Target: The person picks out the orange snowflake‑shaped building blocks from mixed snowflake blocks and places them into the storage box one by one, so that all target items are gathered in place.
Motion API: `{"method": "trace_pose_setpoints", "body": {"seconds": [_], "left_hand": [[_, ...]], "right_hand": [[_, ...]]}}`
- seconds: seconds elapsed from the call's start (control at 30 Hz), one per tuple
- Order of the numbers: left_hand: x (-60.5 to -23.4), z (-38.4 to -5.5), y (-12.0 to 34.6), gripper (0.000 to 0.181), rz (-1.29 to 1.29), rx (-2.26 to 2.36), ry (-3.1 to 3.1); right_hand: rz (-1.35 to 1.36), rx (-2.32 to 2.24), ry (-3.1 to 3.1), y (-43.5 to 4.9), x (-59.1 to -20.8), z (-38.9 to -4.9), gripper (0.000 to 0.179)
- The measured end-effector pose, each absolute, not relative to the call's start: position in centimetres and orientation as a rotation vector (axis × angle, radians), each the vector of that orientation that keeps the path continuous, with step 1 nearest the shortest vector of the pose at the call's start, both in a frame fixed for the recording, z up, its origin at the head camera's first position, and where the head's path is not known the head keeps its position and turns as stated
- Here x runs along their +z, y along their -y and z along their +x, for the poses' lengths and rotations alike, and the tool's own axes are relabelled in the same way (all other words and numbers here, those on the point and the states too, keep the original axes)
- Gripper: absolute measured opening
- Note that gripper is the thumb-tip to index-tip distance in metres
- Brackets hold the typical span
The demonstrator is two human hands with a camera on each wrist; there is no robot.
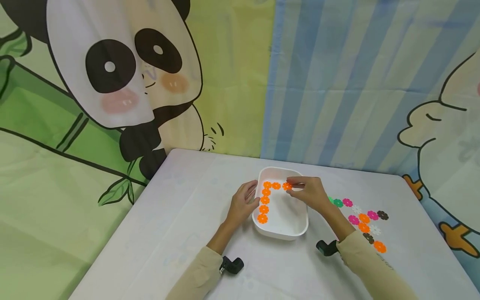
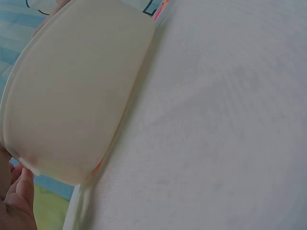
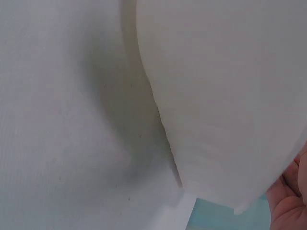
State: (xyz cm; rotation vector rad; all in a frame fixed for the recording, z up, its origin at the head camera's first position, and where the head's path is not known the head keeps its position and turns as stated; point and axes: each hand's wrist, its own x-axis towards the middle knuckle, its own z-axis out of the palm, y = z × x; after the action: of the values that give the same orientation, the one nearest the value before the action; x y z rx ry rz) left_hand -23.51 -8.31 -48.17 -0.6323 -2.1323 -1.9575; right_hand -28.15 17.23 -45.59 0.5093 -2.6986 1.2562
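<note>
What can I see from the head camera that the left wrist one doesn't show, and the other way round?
Only the head view shows the inside of the white container, six orange flower pieces lined up in a corner shape, the right hand pinching another orange piece, and the full spread of colored pieces to the right.

Only the left wrist view gives a low, close, side-on look at the container's outer wall.

Both share the container, the left hand at its side, the white table and parts of the patterned backdrop.
</note>
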Motion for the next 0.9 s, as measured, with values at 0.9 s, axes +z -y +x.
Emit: {"method": "trace_pose_setpoints", "body": {"seconds": [0.9], "left_hand": [[-48.1, -23.8, 8.4, 0.053, -0.671, -1.973, 2.127]], "right_hand": [[0.724, 0.944, 2.897, -13.7, -47.6, -30.6, 0.035]]}}
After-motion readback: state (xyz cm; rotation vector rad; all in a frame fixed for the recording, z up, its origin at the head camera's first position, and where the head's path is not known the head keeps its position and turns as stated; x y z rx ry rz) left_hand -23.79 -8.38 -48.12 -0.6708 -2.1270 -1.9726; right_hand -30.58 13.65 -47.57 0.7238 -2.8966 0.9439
